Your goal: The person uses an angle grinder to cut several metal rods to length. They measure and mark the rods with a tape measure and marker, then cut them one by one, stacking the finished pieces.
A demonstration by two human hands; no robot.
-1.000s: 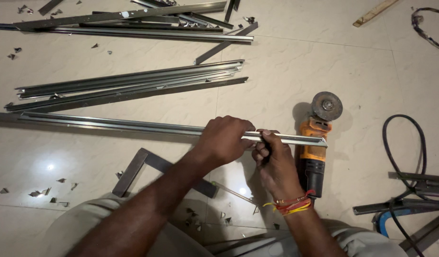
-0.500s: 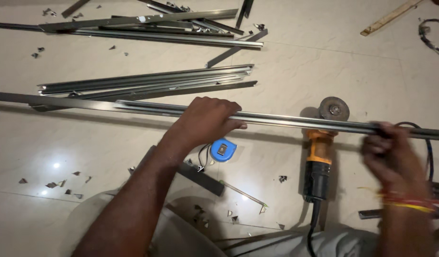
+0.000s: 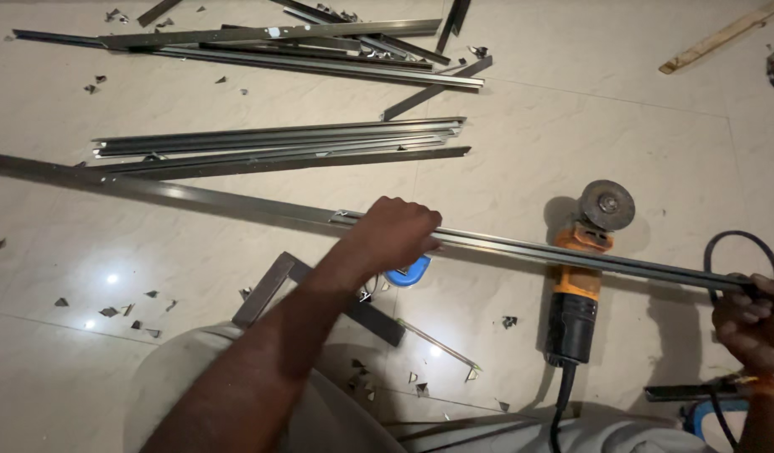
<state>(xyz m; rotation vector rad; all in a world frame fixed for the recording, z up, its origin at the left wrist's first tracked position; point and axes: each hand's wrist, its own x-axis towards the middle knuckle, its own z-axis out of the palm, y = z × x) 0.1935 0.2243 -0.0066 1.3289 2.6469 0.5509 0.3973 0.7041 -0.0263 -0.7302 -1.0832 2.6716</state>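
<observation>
Both hands sit on one long metal strip [image 3: 236, 203] that runs across the tiled floor [image 3: 638, 134] from the far left edge to the lower right. I see my left hand [image 3: 393, 235] laid over the strip near its middle, palm down, fingers curled over the far edge and closed loosely around it. My right hand [image 3: 752, 323] is at the right edge of the view, fingers wrapped shut around the strip's end, with a red and yellow thread band at the wrist just showing.

Under the strip, between my two hands, lies an orange and black angle grinder [image 3: 578, 289], its disc [image 3: 606, 205] pointing away from me and its cord [image 3: 560, 411] trailing back toward my legs. The strip crosses over the grinder's orange neck; I cannot tell whether it touches it. A blue tape measure [image 3: 408, 272] peeks out just beneath my left hand. A dark metal square [image 3: 273, 285] lies by my left forearm, partly hidden by it.

Farther off, a bundle of similar strips [image 3: 278, 143] lies side by side, and another loose pile [image 3: 303, 38] lies near the top of the view. Small metal offcuts [image 3: 110, 310] are scattered on the tiles at lower left. A black cable [image 3: 722, 247] loops near my right hand.
</observation>
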